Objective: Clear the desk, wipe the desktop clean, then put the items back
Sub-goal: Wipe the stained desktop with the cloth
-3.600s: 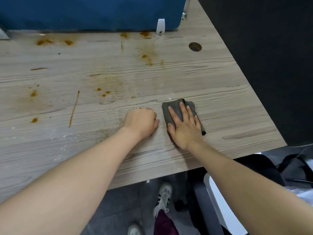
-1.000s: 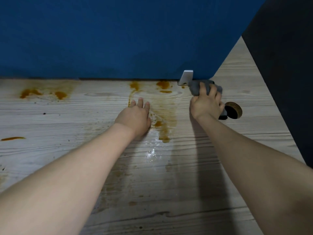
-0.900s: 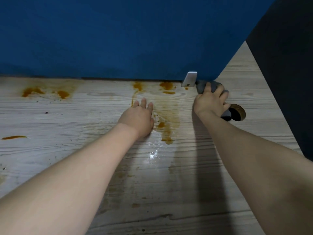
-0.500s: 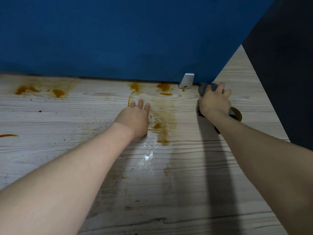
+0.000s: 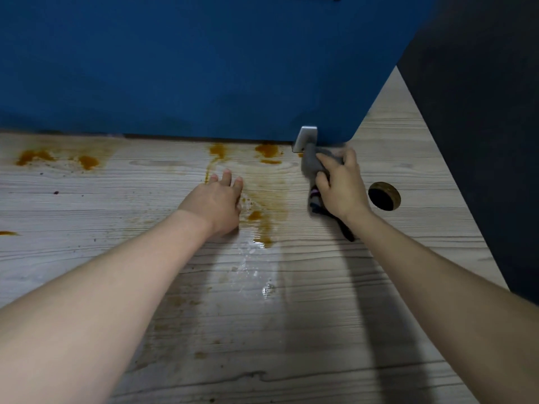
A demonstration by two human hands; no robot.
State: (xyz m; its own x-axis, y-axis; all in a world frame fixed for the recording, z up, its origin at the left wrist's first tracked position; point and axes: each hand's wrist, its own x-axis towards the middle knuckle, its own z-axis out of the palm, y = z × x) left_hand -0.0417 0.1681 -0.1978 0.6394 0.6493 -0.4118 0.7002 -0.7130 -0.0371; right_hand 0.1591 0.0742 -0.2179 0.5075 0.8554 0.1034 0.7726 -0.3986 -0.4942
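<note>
A pale wood-grain desktop (image 5: 306, 316) carries orange-brown stains (image 5: 262, 199) along its back edge and a wet smear in the middle. My right hand (image 5: 342, 188) grips a bunched grey cloth (image 5: 310, 161) and presses it on the desk just below the silver bracket (image 5: 304, 138), at the back right. My left hand (image 5: 217, 204) rests flat on the desk, fingers straight and pointing at the divider, just left of the central stains. More stains (image 5: 58, 158) lie at the back left.
A blue divider panel (image 5: 204, 68) stands along the desk's back edge. A round cable hole (image 5: 384, 196) sits right of my right hand. The desk's right edge borders a dark wall (image 5: 481, 126).
My right hand has slid the cloth left, off the cable hole, to a spot under the bracket. The left hand stayed put. Earlier, the cloth lay near the front edge.
</note>
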